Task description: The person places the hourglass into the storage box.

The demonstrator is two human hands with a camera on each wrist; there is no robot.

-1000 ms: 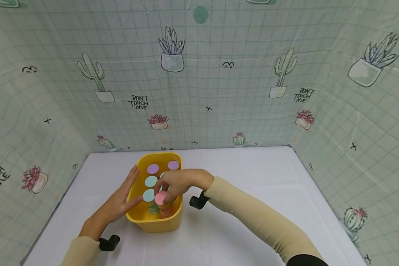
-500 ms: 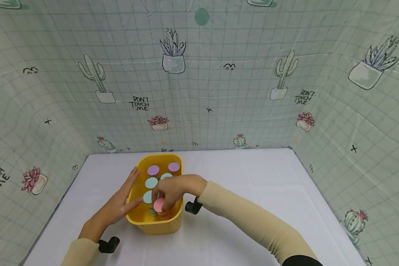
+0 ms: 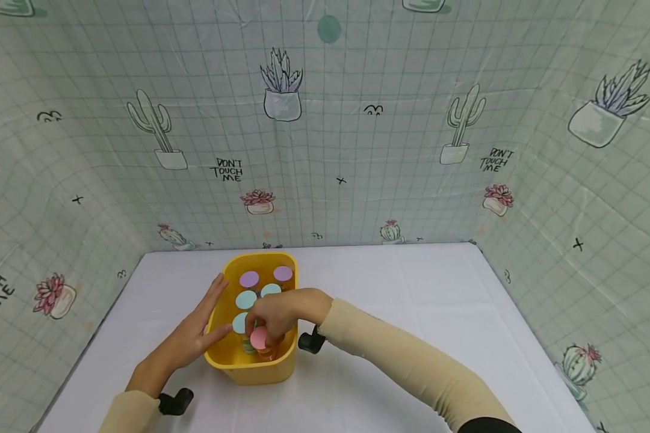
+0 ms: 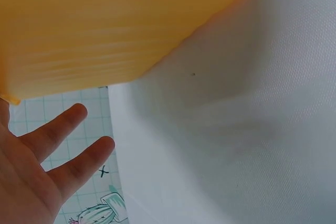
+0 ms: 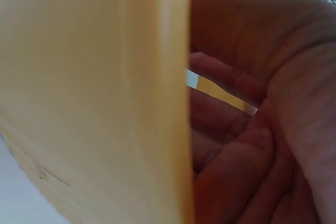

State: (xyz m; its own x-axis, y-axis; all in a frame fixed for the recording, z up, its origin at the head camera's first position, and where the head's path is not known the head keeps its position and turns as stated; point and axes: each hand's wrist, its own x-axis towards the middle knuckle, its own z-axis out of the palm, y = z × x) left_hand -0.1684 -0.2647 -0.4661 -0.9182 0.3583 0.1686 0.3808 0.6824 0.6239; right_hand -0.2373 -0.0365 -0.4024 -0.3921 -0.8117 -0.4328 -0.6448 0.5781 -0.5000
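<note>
In the yellow bin (image 3: 251, 368): five jars (image 3: 246, 299).

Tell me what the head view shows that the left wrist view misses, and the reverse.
Only the head view shows the right hand gripping the pink-lidded jar inside the bin, the other lidded jars, and the cactus-print backdrop's upper wall. Only the left wrist view shows the bin's outer wall from underneath, close up, blurred. Both show the yellow bin, the white table and the left hand with straight fingers.

One yellow bin (image 3: 251, 368). Six lidded jars inside: two purple-lidded (image 3: 249, 279) at 12 o'clock, three light-blue-lidded (image 3: 246, 299) mid-bin, one pink-lidded (image 3: 258, 338) at 6 o'clock.
</note>
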